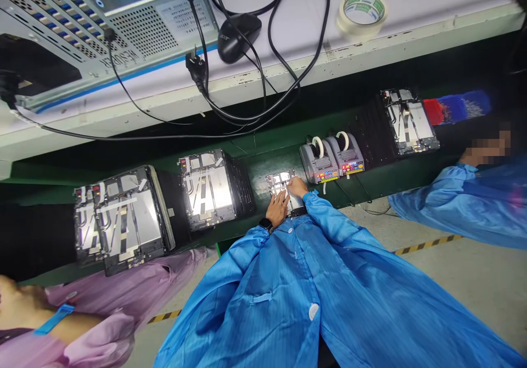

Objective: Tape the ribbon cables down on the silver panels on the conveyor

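A small opened tablet (280,182), with bare metal parts and white tape strips, lies on the green belt (263,165) straight ahead of me. My left hand (276,208), with a dark watch at the wrist, rests flat on its near half with fingers stretched out. My right hand (297,185) sits on its right edge, fingers curled down onto the surface; whatever they pinch is too small to make out. Both arms wear blue coat sleeves.
Two grey tape dispensers (331,160) stand just right of the tablet. More opened tablets lie left (209,189), far left (119,214) and right (411,121). A shelf above carries a computer case (82,22), mouse (239,35), cables and tape roll (362,11). Co-workers' sleeves flank me: pink (102,302), blue (461,203).
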### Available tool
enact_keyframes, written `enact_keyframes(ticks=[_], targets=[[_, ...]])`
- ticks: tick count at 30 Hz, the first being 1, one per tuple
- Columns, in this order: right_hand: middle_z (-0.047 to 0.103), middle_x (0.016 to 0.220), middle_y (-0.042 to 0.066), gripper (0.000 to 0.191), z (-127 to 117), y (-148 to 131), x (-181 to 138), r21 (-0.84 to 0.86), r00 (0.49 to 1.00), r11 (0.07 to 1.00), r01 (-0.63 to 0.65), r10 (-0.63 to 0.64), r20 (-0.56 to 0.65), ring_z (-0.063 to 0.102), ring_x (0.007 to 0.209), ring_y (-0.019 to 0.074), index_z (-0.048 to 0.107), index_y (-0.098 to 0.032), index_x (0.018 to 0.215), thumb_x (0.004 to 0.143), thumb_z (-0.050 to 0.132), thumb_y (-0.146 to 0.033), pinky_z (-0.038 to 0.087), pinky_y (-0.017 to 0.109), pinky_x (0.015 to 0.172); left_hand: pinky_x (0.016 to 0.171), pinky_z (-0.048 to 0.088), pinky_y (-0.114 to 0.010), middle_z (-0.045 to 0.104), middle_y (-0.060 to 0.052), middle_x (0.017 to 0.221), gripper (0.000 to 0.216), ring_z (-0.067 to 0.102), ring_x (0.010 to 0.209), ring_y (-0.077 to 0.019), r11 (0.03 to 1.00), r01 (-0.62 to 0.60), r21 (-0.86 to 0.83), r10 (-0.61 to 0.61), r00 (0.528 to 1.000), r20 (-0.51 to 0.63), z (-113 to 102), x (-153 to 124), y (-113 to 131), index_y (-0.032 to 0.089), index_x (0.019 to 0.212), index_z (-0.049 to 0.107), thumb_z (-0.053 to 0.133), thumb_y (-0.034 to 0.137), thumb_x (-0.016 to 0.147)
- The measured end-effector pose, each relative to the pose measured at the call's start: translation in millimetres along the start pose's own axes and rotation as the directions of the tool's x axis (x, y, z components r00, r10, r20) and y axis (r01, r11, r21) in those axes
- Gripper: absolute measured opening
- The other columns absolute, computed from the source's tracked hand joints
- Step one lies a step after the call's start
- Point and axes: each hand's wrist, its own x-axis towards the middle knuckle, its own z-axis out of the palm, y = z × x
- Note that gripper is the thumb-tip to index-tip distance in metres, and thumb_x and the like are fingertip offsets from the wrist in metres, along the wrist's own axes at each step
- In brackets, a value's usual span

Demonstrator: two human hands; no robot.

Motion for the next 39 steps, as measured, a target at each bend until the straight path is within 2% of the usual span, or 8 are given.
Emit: enact_keyframes(ticks=[9,15,20,26,30,33,35,39], targets=[[0.077,0.118,0.015,0.027,0.8,-2.2,-2.7,-0.047,1.000,0.999,0.021,-0.021,-0.005,0.072,0.112,0.0234,0.076,-0.018,0.116,0.097,0.061,-0.030,0.050,0.023,0.084,0.132,0.015,-0.054,0.024,-0.014,0.174,0.067,0.018,0.163,-0.0273,1.000,-0.019,0.010,0.020,0.999,-0.030,3.9,-2.1,-2.2,0.016,0.165,0.030,0.041,0.023,0.099],[0.077,0.117,0.018,0.027,-3.0,-5.9,-6.9,-0.127,0.999,0.991,0.038,-0.040,-0.018,0.071,0.115,0.0263,0.077,-0.016,0.115,0.100,0.058,-0.030,0.051,0.027,0.089,0.131,0.018,-0.055,0.024,-0.013,0.174,0.071,0.019,0.162,-0.0272,1.000,0.000,0.002,0.000,1.000,0.000,1.6,-1.7,-1.7,0.019,0.166,0.029,0.044,0.021,0.097],[0.075,0.117,0.024,0.044,-9.0,-18.0,-13.5,-0.224,0.999,0.974,0.030,-0.037,-0.031,0.071,0.117,0.0297,0.075,-0.010,0.119,0.100,0.062,-0.048,0.052,0.029,0.091,0.132,0.017,-0.054,0.023,-0.012,0.174,0.070,0.018,0.163,-0.0271,1.000,-0.010,0.009,0.010,1.000,-0.008,1.1,-1.9,-1.9,0.018,0.165,0.031,0.044,0.020,0.096],[0.074,0.118,0.025,0.065,1.7,-36.5,-14.2,-0.222,0.997,0.972,0.081,-0.078,0.022,0.071,0.116,0.0312,0.075,-0.009,0.117,0.094,0.063,-0.068,0.052,0.032,0.094,0.132,0.017,-0.055,0.035,-0.013,0.169,0.066,0.024,0.161,-0.0275,1.000,0.006,-0.003,-0.006,1.000,-0.003,-0.7,-1.8,-0.8,0.019,0.161,0.038,0.047,0.019,0.096],[0.074,0.118,0.026,0.066,1.4,-10.4,-10.2,-0.194,0.998,0.980,-0.034,0.022,-0.062,0.070,0.117,0.0322,0.074,-0.009,0.120,0.098,0.056,-0.068,0.051,0.034,0.094,0.131,0.017,-0.058,0.028,-0.013,0.173,0.069,0.022,0.161,-0.0287,1.000,0.009,-0.028,-0.010,1.000,-0.020,-9.9,-4.5,-4.7,0.021,0.164,0.033,0.048,0.023,0.097],[0.074,0.116,0.027,0.065,4.0,18.3,-12.6,-0.146,0.993,0.986,-0.079,0.064,-0.102,0.071,0.115,0.0331,0.074,-0.009,0.117,0.101,0.048,-0.067,0.051,0.035,0.093,0.131,0.016,-0.060,0.026,-0.015,0.173,0.069,0.017,0.163,-0.0303,0.988,0.152,-0.033,-0.154,0.984,-0.088,-14.7,-7.0,-10.5,0.017,0.165,0.030,0.046,0.026,0.098],[0.074,0.114,0.026,0.063,11.4,35.0,-18.5,-0.100,0.986,0.988,-0.121,0.108,-0.124,0.071,0.113,0.0331,0.074,-0.009,0.116,0.104,0.044,-0.064,0.050,0.035,0.092,0.131,0.015,-0.061,0.027,-0.017,0.172,0.070,0.015,0.163,-0.0323,0.977,0.213,-0.031,-0.215,0.971,-0.107,-15.8,-8.5,-13.6,0.013,0.165,0.029,0.046,0.027,0.098],[0.070,0.121,0.022,0.052,37.8,63.8,-38.0,0.022,0.955,0.988,-0.156,0.156,-0.252,0.068,0.115,0.0306,0.067,-0.011,0.127,0.107,0.041,-0.052,0.048,0.034,0.095,0.130,0.015,-0.061,0.029,-0.017,0.172,0.071,0.018,0.162,-0.0345,0.975,0.223,-0.024,-0.224,0.970,-0.098,-17.2,-11.9,-14.9,0.011,0.165,0.031,0.046,0.029,0.098]])
